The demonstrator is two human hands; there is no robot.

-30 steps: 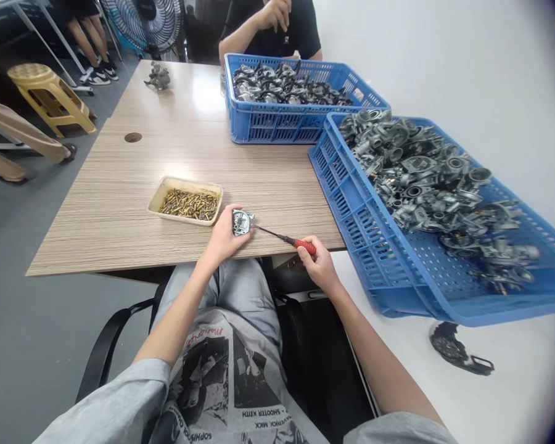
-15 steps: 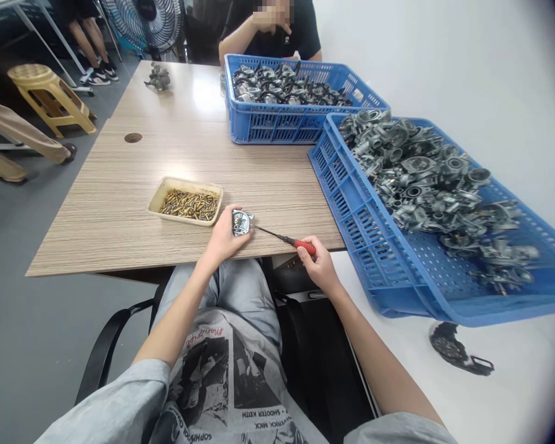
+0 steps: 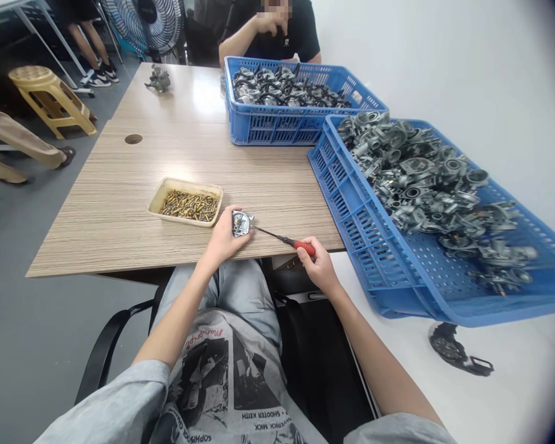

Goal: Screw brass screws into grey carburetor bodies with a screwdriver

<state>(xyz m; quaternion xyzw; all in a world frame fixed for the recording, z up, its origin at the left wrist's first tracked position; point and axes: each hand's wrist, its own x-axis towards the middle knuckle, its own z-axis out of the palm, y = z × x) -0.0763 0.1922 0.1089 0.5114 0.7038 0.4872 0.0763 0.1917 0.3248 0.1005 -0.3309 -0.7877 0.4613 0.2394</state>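
My left hand (image 3: 226,237) is closed around a small silver metal carburetor body (image 3: 241,223) near the table's front edge, its open face turned up. In my right hand (image 3: 318,262) is a screwdriver (image 3: 304,246) with a red handle, gripped by the handle. Its thin dark shaft points left, and the tip reaches the right side of the carburetor body; whether it sits in a screw is too small to tell. Just left of my left hand stands a cream plastic tub (image 3: 153,206) holding many small brass parts.
A blue crate (image 3: 374,259) heaped with metal carburetor bodies stands at the right. Behind it another blue crate (image 3: 268,123) holds more assemblies. One carburetor (image 3: 158,79) lies at the table's far left. A black wristwatch (image 3: 457,351) rests at the lower right. A person sits opposite.
The carburetor body has tilted very slightly in my left hand. Both hands and the screwdriver stay in nearly the same place.
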